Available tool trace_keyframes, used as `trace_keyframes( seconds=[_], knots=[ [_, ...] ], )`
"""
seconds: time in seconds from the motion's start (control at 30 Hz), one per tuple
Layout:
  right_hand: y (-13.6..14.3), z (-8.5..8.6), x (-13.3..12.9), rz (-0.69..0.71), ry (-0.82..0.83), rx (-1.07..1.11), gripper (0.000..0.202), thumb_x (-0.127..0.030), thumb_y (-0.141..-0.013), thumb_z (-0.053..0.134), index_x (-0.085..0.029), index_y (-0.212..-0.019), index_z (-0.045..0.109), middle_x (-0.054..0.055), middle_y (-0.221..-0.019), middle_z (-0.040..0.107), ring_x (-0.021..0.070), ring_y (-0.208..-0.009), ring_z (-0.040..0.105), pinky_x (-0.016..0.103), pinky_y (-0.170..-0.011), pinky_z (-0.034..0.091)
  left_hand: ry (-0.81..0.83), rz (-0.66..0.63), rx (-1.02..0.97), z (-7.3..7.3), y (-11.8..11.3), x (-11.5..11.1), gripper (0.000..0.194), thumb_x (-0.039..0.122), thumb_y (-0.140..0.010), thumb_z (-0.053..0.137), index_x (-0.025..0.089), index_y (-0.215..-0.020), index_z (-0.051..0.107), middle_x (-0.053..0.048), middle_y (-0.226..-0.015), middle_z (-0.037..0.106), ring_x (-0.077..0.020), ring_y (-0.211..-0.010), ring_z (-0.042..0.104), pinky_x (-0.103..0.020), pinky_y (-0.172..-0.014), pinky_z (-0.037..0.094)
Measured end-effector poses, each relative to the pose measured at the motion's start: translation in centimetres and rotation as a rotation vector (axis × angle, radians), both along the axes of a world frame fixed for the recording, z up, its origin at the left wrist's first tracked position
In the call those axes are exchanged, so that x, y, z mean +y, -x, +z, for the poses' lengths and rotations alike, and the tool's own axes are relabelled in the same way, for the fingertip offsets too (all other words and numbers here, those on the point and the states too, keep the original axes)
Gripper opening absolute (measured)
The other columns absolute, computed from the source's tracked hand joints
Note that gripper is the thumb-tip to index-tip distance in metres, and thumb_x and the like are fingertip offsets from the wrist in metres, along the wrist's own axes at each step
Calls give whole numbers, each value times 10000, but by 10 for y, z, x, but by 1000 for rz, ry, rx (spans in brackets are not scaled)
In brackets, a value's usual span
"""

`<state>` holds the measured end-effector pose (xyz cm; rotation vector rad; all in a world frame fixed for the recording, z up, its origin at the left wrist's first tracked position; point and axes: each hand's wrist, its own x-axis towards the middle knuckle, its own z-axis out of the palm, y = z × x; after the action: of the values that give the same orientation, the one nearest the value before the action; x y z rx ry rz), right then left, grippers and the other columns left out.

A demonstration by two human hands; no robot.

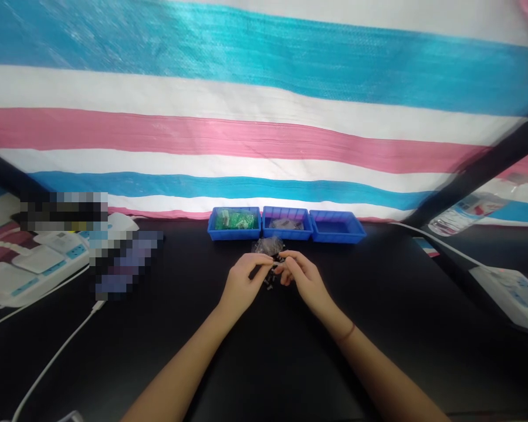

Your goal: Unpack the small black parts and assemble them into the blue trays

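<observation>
My left hand (245, 278) is closed in a pinch, its fingertips meeting those of my right hand (305, 280) over the black table. Between them shows a small white piece (277, 263), too small to tell its kind; both pinches appear to be on it. The right hand's lower fingers are curled. Small black and white parts (270, 286) lie loose on the table just below the fingertips, partly hidden by the hands. Right behind the hands rests a clear plastic bag (267, 245).
Three blue trays stand in a row at the back: one with green circuit boards in a bag (234, 237), one holding a clear bag (288, 235), and the right tray (338, 239). Power strips (39, 266), a blurred-out item and cables lie left; another power strip (513, 293) sits right.
</observation>
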<state>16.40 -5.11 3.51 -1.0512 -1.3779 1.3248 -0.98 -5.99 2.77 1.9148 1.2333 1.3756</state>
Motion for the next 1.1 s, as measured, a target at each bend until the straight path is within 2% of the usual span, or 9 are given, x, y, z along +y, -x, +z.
trace_keyframes(
  seconds=[0.2,0.3,0.4,0.47,0.57,0.67,0.8,0.93,1.1],
  knots=[
    [-1,-3,-1,13,17,112,281,-342,-817,677,-211,-1055,602,4,-727,673,164,-683,641,306,-647,528,-110,5,95,-4,1,1,142,179,-894,565,227,-875,697,-66,-1131,603,-214,-1083,574,-368,-905,499],
    [-3,0,5,-54,-48,91,188,-332,-804,688,-199,-931,649,1,-687,659,161,-649,629,324,-658,535,-107,32,116,-6,0,1,183,170,-888,559,240,-1003,683,-76,-1197,555,-221,-1118,551,-387,-949,483],
    [-2,8,25,-236,-93,85,197,-343,-776,700,-185,-889,666,25,-724,673,173,-665,645,323,-647,542,-66,48,127,-6,-1,1,283,173,-889,545,245,-1152,623,-79,-1225,532,-214,-1133,542,-398,-1007,450],
    [1,14,44,-325,-62,119,238,-361,-759,694,-180,-909,655,50,-808,687,187,-701,665,315,-626,546,-49,43,151,-7,0,2,278,173,-895,529,241,-1149,621,-77,-1203,542,-212,-1133,540,-395,-1014,443],
    [6,18,71,-240,14,87,375,-347,-722,682,-183,-1054,625,82,-993,681,169,-666,660,283,-538,523,-61,31,206,-8,3,3,241,170,-897,518,233,-1093,644,-76,-1157,565,-217,-1119,540,-402,-1001,444],
    [2,15,82,-253,1,-95,364,-332,-725,644,-150,-1040,636,48,-823,667,111,-506,550,239,-439,425,-77,38,294,-10,7,5,214,202,-881,548,236,-1063,656,-81,-1146,575,-243,-1128,525,-439,-996,436],
    [-17,4,70,-314,-163,-265,213,-312,-789,574,-152,-889,670,6,-651,617,128,-514,521,261,-498,427,-58,65,463,-19,11,7,434,377,-812,659,267,-1226,586,-112,-1367,458,-336,-1294,386,-531,-1061,344],
    [-30,-4,47,-221,-280,-502,181,-270,-823,554,-171,-904,682,38,-769,666,182,-673,598,316,-645,480,27,53,597,-32,12,8,735,545,-777,652,278,-1414,401,-144,-1523,266,-393,-1391,246,-619,-1090,235],
    [-29,-10,31,-32,-502,-699,250,-156,-789,569,-210,-1016,660,74,-1035,648,238,-980,581,397,-883,455,38,23,683,-39,11,9,662,548,-842,568,262,-1416,403,-143,-1525,298,-357,-1384,299,-621,-1104,199]
  ],
)
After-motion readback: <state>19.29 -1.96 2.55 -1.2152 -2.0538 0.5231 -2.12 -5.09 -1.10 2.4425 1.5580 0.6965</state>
